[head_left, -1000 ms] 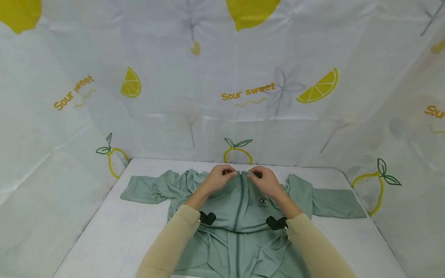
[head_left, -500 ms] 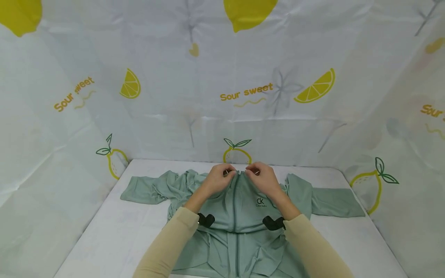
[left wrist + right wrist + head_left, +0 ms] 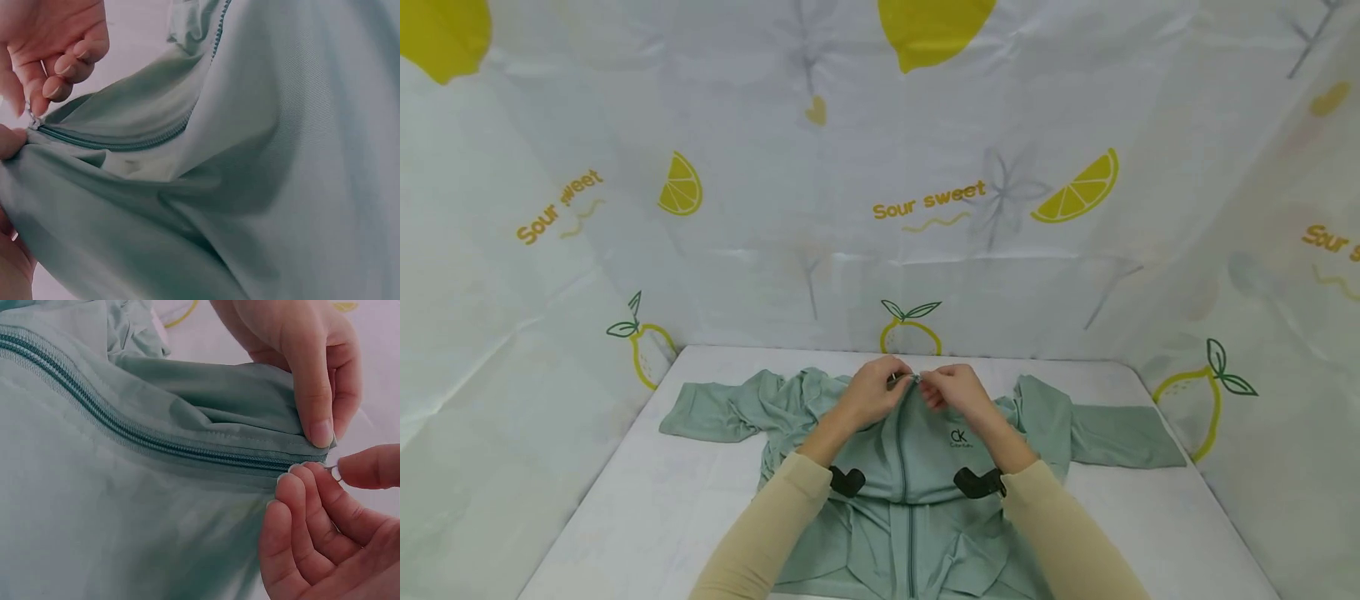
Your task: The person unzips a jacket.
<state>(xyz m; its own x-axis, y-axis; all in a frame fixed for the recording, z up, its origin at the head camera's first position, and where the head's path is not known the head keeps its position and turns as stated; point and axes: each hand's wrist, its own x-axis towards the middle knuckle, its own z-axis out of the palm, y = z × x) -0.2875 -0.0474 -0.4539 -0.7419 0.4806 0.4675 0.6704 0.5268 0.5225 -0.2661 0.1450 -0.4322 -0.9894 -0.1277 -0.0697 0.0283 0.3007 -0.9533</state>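
A sage-green zip-up jacket (image 3: 880,454) lies with its sleeves spread out and the top of its front raised between both hands. My left hand (image 3: 872,390) pinches the top edge of the front, its thumb (image 3: 320,428) pressed on the cloth beside the zipper. My right hand (image 3: 958,392) pinches the small metal zipper pull (image 3: 336,473) between thumb and fingers at the top end of the zipper (image 3: 206,455). In the left wrist view the pull (image 3: 34,120) sits under the right fingertips. Most of the left hand is out of that view.
The jacket lies on a white table (image 3: 625,508). Its left-side sleeve (image 3: 711,410) and right-side sleeve (image 3: 1127,435) stretch towards the table's sides. A white lemon-print curtain (image 3: 775,208) hangs behind and at both sides. Black wrist cameras (image 3: 977,482) sit below the hands.
My right hand has let go of the right side of the top edge and moved left to the zipper pull, now pinching it. My left hand stays at the top edge.
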